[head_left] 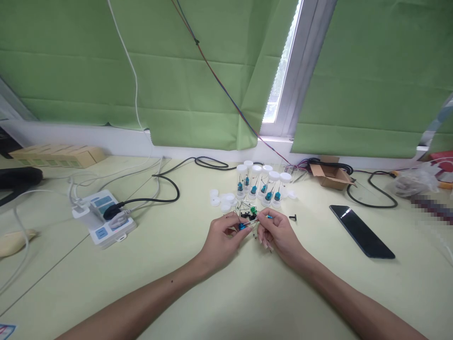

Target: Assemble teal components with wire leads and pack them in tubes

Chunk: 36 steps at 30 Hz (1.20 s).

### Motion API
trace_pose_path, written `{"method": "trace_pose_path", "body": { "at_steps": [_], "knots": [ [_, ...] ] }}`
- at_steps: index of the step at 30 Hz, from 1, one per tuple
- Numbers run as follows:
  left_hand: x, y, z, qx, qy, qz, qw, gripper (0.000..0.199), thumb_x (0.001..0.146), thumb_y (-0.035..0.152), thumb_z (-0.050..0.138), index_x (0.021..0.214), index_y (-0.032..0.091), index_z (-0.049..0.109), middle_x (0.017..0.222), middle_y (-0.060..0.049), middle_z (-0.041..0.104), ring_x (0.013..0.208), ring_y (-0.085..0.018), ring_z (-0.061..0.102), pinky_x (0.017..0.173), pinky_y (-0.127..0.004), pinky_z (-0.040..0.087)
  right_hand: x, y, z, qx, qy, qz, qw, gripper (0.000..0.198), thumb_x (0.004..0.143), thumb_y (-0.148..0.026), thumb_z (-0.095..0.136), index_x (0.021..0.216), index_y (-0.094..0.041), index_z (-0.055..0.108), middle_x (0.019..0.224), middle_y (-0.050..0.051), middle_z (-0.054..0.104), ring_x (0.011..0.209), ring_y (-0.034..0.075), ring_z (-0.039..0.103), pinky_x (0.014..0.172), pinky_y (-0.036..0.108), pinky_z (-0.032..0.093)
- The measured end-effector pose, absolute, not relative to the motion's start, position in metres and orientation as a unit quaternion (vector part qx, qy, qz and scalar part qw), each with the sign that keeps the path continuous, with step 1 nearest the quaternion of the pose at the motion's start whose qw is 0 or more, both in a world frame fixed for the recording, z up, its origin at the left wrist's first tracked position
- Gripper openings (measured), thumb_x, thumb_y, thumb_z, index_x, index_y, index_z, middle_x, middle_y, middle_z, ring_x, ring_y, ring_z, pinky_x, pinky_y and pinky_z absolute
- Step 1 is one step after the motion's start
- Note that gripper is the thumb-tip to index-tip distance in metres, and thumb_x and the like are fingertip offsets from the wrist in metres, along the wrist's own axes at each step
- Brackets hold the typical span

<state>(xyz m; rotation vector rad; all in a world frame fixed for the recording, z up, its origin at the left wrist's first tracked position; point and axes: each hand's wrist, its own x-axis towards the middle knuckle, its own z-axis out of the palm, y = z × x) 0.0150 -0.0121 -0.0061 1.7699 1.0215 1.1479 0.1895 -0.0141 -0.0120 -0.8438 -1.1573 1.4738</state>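
My left hand (226, 236) is closed, pinching a small blue part (242, 226) with thin metal rods between thumb and fingers. Close beside it, my right hand (278, 233) is closed on a slim metal tool with a blue end (269, 216), perhaps a small screwdriver. Its shaft points left toward the blue part; whether they touch I cannot tell. Just beyond my fingers lie small black pieces (245, 215), a green part (253, 209) and thin metal rods. Behind them stand several clear vials with white caps (269, 189), holding blue parts with bent rods. Loose white caps (226, 206) lie to the left.
A small black T-shaped piece (293, 217) and a dark phone (361, 231) lie right of my hands. At the back right sits an open cardboard box (331, 174). On the left are a white power strip (113, 231), cables and yellow boxes (58, 156).
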Motion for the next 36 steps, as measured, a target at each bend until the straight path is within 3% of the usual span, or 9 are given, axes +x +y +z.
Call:
{"method": "trace_pose_path", "body": {
  "at_steps": [9,14,20,36],
  "knots": [
    [0.017,-0.013,0.001,0.62,0.406,0.456,0.493,0.022,0.08,0.036,0.07,0.082,0.015,0.068,0.077,-0.001,0.059,0.045,-0.007,0.052,0.043,-0.022,0.043,0.19,-0.014,-0.009,-0.294,-0.457,0.66,0.519,0.023,0.088,-0.04,0.066,0.092,-0.02,0.057,0.056,-0.001,0.065,0.04,0.008,0.051,0.035,0.015,0.037],
    [0.015,-0.011,0.004,0.618,0.395,0.445,0.515,0.021,0.082,0.036,0.069,0.083,0.015,0.067,0.063,0.002,0.058,0.043,-0.008,0.052,0.046,-0.023,0.044,0.192,-0.013,-0.01,-0.266,-0.44,0.683,0.519,0.022,0.088,-0.036,0.068,0.099,-0.018,0.063,0.062,0.0,0.066,0.045,0.007,0.052,0.043,0.016,0.04],
    [0.014,-0.011,0.005,0.616,0.379,0.439,0.533,0.02,0.082,0.035,0.069,0.084,0.015,0.066,0.055,0.003,0.057,0.043,-0.009,0.052,0.048,-0.023,0.044,0.192,-0.012,-0.012,-0.249,-0.426,0.692,0.527,0.02,0.084,-0.034,0.072,0.095,-0.018,0.068,0.068,0.0,0.065,0.053,0.008,0.054,0.048,0.017,0.041],
    [0.016,-0.012,0.005,0.61,0.37,0.434,0.55,0.023,0.079,0.036,0.071,0.083,0.014,0.066,0.059,0.002,0.059,0.042,-0.009,0.052,0.045,-0.024,0.044,0.192,-0.013,-0.009,-0.25,-0.417,0.697,0.528,0.02,0.08,-0.034,0.077,0.084,-0.017,0.067,0.068,-0.001,0.062,0.054,0.007,0.052,0.049,0.018,0.039]
  ]
}}
